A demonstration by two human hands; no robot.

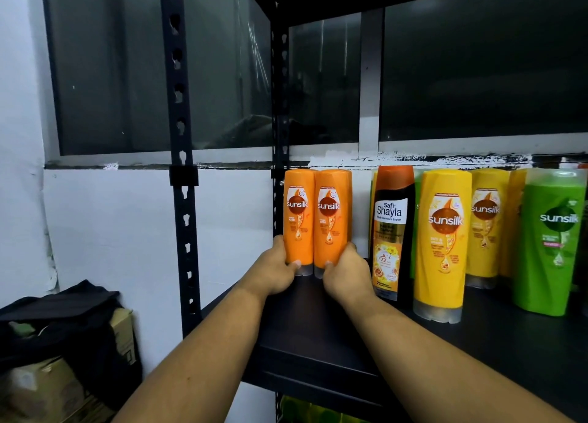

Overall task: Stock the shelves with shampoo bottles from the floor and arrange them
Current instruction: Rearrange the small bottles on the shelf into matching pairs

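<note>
Head view, only one.

Left hand grips the left orange bottle low down, near its clear cap: thumb on the front, fingers curled round the left side. Right hand does the same on the right orange bottle, with the thumb on the front and the fingers wrapped round the right side. Both hands are clamped on, not loose.

The two orange bottles stand upright, cap down, labels forward, and touch side by side. They sit at the left rear of the shelf, just beside the rear post.

There is a gap to the right, then a black Shayla bottle, upright and nearer the front. Just beside it stands a yellow bottle, the one furthest forward. A second yellow bottle is behind it to the right. A green bottle is at the far right, near the frame edge. More bottles stand behind this row, mostly hidden.

The front post is left of the arms. A dark window is behind the rack. At lower left a black cloth lies over boxes. On the level below, green and yellow packs show only in part.
</note>
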